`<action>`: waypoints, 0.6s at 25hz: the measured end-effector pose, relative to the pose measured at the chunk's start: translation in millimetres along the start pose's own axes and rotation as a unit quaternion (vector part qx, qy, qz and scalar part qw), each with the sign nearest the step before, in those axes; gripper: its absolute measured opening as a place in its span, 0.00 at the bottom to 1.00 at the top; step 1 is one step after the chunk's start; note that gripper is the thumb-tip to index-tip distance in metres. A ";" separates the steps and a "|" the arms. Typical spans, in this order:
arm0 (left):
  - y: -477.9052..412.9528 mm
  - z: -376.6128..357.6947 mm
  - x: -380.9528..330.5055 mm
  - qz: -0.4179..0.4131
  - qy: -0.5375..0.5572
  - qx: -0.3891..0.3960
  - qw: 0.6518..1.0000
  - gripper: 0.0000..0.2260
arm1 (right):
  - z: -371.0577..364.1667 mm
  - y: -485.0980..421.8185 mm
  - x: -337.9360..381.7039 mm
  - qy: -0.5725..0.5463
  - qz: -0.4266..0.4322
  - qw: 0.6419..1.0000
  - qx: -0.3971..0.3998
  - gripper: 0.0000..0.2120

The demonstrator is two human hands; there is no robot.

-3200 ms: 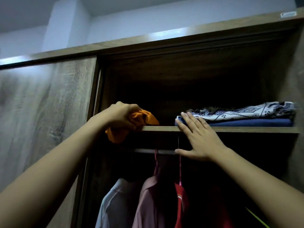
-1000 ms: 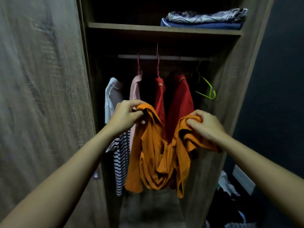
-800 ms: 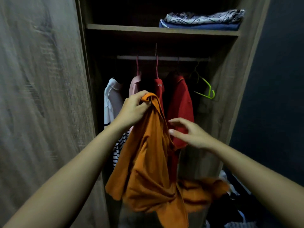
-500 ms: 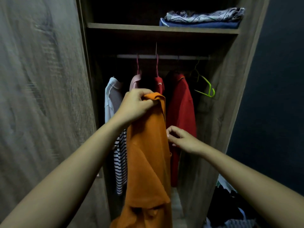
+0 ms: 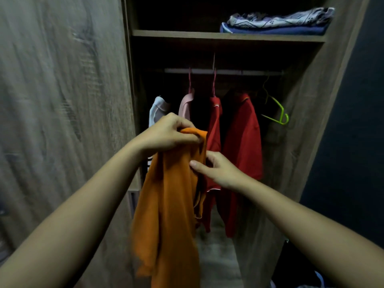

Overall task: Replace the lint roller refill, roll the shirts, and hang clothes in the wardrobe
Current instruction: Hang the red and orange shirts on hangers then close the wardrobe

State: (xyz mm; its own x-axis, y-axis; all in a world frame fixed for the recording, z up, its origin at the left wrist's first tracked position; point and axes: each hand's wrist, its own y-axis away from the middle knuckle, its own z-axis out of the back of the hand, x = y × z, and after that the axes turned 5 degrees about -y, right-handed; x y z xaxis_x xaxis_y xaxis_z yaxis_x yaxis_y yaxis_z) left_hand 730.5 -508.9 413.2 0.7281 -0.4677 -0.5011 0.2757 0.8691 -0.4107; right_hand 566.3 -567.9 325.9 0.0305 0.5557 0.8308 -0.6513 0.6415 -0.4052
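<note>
Since half a second ago the right hand [image 5: 218, 169] has slid up the orange shirt [image 5: 170, 204] to pinch its edge, while the left hand [image 5: 168, 134] grips the collar shut, holding it open before the rail [image 5: 224, 71] for hanging.

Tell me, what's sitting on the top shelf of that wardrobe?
On the shelf, at its right end, a patterned folded cloth lies on a blue folded garment. The shelf's left part and back are too dark to tell.
</note>
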 end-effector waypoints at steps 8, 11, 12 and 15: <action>12.2 40.6 35.8 0.050 0.039 -0.234 0.970 0.11 | 25.4 4.5 -26.5 0.215 -0.092 0.969 0.083 0.06; 16.0 51.5 63.8 0.096 0.050 -0.265 0.958 0.10 | 54.0 8.4 -11.6 0.174 -0.118 0.975 0.072 0.06; 17.5 52.6 72.2 0.115 0.052 -0.251 0.960 0.12 | 63.4 8.5 -2.6 0.132 -0.117 0.984 0.036 0.08; 21.1 46.5 87.6 0.135 0.070 -0.177 0.972 0.20 | 85.5 5.5 14.1 0.089 -0.104 0.988 -0.068 0.13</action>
State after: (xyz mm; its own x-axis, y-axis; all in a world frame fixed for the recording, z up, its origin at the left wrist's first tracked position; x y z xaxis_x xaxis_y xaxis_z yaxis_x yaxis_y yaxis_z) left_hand 829.2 -524.0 396.0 0.6437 -0.2686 -0.7166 -0.1661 0.8650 -0.4735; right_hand 498.3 -601.8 368.0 0.2950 0.4804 0.8260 -0.5086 0.8107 -0.2899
